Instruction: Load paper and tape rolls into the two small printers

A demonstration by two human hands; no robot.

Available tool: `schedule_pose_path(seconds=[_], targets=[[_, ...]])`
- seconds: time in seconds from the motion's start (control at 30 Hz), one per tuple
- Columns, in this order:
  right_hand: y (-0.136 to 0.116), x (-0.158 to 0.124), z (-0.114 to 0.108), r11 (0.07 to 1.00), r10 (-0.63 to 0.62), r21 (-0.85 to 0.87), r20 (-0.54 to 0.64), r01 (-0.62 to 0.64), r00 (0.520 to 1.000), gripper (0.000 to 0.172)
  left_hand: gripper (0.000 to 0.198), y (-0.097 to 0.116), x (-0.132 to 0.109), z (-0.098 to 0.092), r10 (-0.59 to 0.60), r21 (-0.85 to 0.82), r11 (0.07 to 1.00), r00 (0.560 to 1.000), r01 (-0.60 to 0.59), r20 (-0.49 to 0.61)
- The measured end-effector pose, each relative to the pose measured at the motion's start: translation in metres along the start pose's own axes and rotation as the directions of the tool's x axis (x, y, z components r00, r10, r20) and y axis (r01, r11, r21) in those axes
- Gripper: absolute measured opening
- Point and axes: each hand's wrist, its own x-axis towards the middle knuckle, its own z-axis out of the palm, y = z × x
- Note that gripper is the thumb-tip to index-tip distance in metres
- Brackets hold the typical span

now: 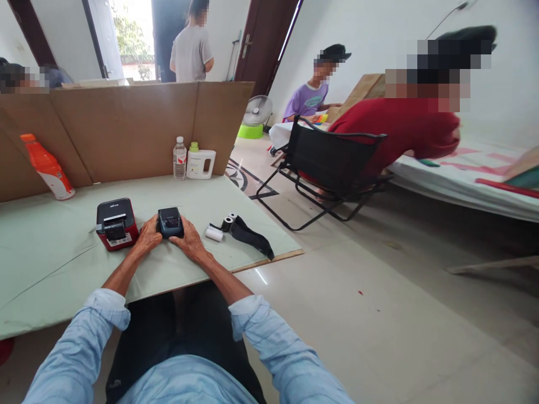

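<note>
Between my two hands is a small dark portable label printer (170, 223), resting on or just above the pale green tabletop. My left hand (149, 234) grips its left side, and my right hand (189, 241) wraps its right side with the thumb near the front edge. A larger black and red printer (117, 223) stands just left of my left hand, with a black strip at its front slot. Right of my right hand lie a white paper roll (214, 233), small rolls with dark wrapping (228, 223) and a long black strip (251, 237).
A cardboard screen (138, 129) lines the table's back. Before it stand an orange bottle (47, 167), a clear water bottle (179, 159) and a white jug (201, 164). A black folding chair (337, 157) with a person in red is at right; other people are farther back.
</note>
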Motion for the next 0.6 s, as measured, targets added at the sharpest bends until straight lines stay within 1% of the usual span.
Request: schedule_pose_path(seconds=[0.07, 0.13, 0.23, 0.33, 0.43, 0.6], targets=[[0.005, 0.0, 0.002, 1.0, -0.022, 0.013, -0.018, 0.022, 1.0, 0.093, 0.083, -0.005, 0.0, 0.002, 0.074, -0.058, 0.996, 0.997, -0.073, 0.012], [0.009, 0.001, 0.004, 0.999, -0.043, 0.021, -0.037, 0.044, 0.998, 0.091, 0.084, -0.012, 0.001, 0.006, 0.096, -0.095, 0.991, 0.995, -0.098, -0.027], [0.014, 0.001, 0.007, 0.998, -0.059, 0.019, -0.054, 0.06, 0.997, 0.091, 0.081, -0.023, 0.002, 0.012, 0.067, -0.102, 0.992, 0.993, -0.077, -0.098], [0.016, 0.001, 0.008, 0.998, -0.064, 0.021, -0.056, 0.065, 0.996, 0.09, 0.076, -0.03, 0.003, 0.014, 0.051, -0.091, 0.994, 0.991, -0.063, -0.125], [0.017, 0.0, 0.008, 0.997, -0.066, 0.021, -0.071, 0.067, 0.995, 0.09, 0.071, -0.031, 0.004, 0.012, 0.051, -0.086, 0.994, 0.991, -0.062, -0.123], [0.016, -0.001, 0.009, 0.998, -0.057, 0.004, -0.081, 0.058, 0.995, 0.09, 0.065, -0.026, 0.004, 0.009, 0.023, -0.042, 0.999, 0.993, -0.028, -0.119]])
